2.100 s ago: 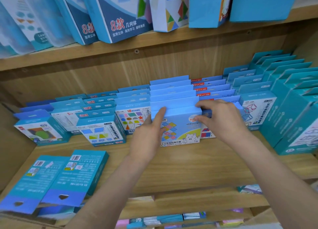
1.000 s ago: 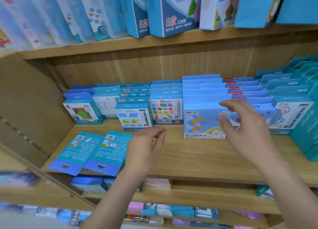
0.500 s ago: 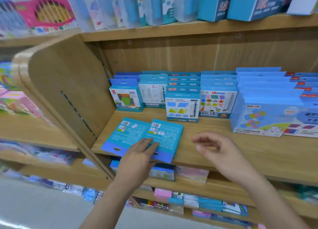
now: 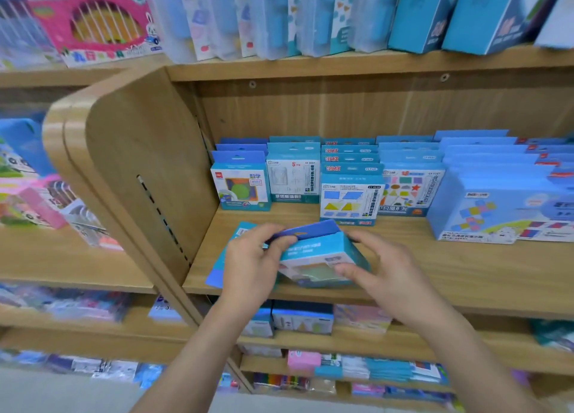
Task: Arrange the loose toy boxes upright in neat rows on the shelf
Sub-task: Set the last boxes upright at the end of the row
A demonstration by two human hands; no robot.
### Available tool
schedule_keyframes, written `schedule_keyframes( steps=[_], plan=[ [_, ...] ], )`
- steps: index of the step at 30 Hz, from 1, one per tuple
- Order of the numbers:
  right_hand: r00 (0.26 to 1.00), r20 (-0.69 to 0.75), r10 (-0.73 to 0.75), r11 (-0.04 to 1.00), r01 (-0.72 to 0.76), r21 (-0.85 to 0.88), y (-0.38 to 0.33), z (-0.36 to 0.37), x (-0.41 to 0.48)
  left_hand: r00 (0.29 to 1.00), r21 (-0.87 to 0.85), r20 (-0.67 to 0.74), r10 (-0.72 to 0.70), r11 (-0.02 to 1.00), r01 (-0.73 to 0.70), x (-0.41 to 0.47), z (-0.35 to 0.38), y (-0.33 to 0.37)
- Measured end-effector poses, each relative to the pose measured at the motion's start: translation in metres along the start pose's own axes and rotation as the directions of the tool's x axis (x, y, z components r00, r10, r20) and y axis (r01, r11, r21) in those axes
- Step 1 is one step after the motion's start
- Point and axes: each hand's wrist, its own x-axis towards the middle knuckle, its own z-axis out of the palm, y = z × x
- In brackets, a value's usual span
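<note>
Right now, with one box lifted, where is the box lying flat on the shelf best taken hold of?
Probably the flat box by its blue tab end, pinched from the front: that end lies at the shelf front edge, nearest the person. The left hand, holding the lifted box, hides part of it.

This is a shop, a toy or stationery store by its stock. Wooden shelves (image 4: pixel 497 273) run in several tiers, all crowded with goods. On the middle board, toy boxes (image 4: pixel 349 200) stand one behind another in rows, many copies of each kind, with punched hanging tabs (image 4: pixel 237 158) on top. Bigger blue boxes (image 4: pixel 413 12) and a pink boxed toy (image 4: pixel 96 21) line the tier above. A side panel (image 4: pixel 130 139) with a slotted strip (image 4: pixel 161 217) parts this bay from the next one, also full of packaged toys (image 4: pixel 34 204). Lower tiers hold more small packs (image 4: pixel 372 369).
</note>
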Motion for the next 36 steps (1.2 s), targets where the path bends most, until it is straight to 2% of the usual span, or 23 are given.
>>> schedule_keyframes(
  steps=[3, 6, 8, 11, 19, 24, 30, 32, 33, 34, 35, 36],
  plan=[
    [0.992, -0.001, 0.123, 0.959, -0.119, 0.258, -0.010, 0.004, 0.002, 0.991, -0.188, 0.012, -0.131, 0.974, 0.131, 0.003, -0.008, 0.004],
    [0.963, -0.013, 0.270, 0.844, -0.231, 0.484, -0.014, 0.005, 0.000, 0.957, -0.473, 0.251, -0.145, 0.844, 0.252, 0.006, -0.022, 0.004],
    [0.941, 0.001, 0.339, 0.765, -0.276, 0.582, -0.018, 0.005, -0.002, 0.912, -0.522, 0.389, -0.130, 0.785, 0.334, 0.001, -0.028, 0.007],
    [0.927, 0.010, 0.374, 0.704, -0.291, 0.648, -0.025, 0.006, -0.003, 0.891, -0.503, 0.425, -0.157, 0.778, 0.377, -0.006, -0.028, 0.009],
    [0.943, 0.022, 0.331, 0.729, -0.271, 0.629, -0.032, 0.009, -0.008, 0.929, -0.553, 0.336, -0.151, 0.767, 0.325, -0.010, -0.034, 0.002],
    [0.976, 0.051, 0.213, 0.901, -0.216, 0.376, -0.038, 0.001, -0.002, 0.944, -0.497, 0.319, -0.087, 0.832, 0.244, -0.014, -0.038, 0.000],
    [0.982, 0.074, 0.172, 0.949, -0.186, 0.255, -0.048, 0.003, 0.011, 0.948, -0.542, 0.308, -0.077, 0.805, 0.242, -0.009, -0.045, -0.007],
    [0.982, 0.021, 0.189, 0.953, -0.189, 0.238, -0.047, 0.007, 0.012, 0.954, -0.477, 0.284, -0.099, 0.848, 0.230, -0.002, -0.049, -0.015],
    [0.980, -0.013, 0.201, 0.956, -0.193, 0.221, -0.046, 0.007, 0.011, 0.952, -0.384, 0.283, -0.121, 0.895, 0.228, 0.002, -0.049, -0.024],
    [0.976, -0.053, 0.212, 0.961, -0.199, 0.192, -0.045, 0.006, 0.011, 0.948, -0.211, 0.288, -0.135, 0.957, 0.200, 0.007, -0.049, -0.036],
    [0.971, -0.092, 0.218, 0.966, -0.202, 0.162, -0.046, 0.004, 0.011, 0.941, 0.047, 0.309, -0.138, 0.990, 0.130, 0.011, -0.048, -0.048],
    [0.967, -0.127, 0.223, 0.969, -0.205, 0.140, -0.046, 0.001, 0.012, 0.924, 0.285, 0.350, -0.151, 0.957, 0.049, 0.013, -0.046, -0.060]
  ],
)
